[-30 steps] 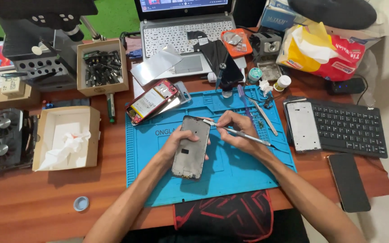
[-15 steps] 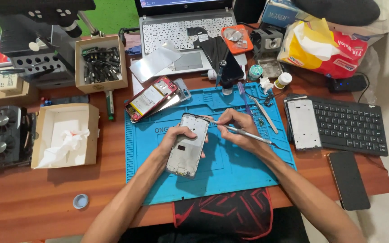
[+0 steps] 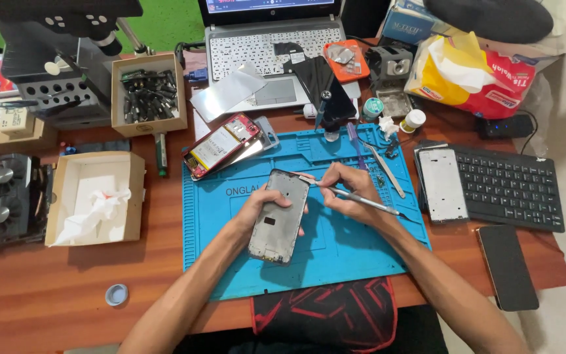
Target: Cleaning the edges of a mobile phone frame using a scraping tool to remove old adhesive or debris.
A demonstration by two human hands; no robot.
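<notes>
Both hands work over the middle of the blue repair mat [image 3: 230, 216]. Left hand [image 3: 262, 208] grips the grey phone frame [image 3: 280, 216] by its left edge, fingers wrapped round it, holding it tilted above the mat. Right hand [image 3: 350, 191] pinches a thin metal tool [image 3: 355, 195], its tip touching the frame's top right corner. At the desk's left edge sits an open cardboard box [image 3: 67, 172] with crumpled tissue; a red opened phone [image 3: 221, 144] lies on the mat's top left corner; a black keyboard [image 3: 512, 187] sits near the right edge.
</notes>
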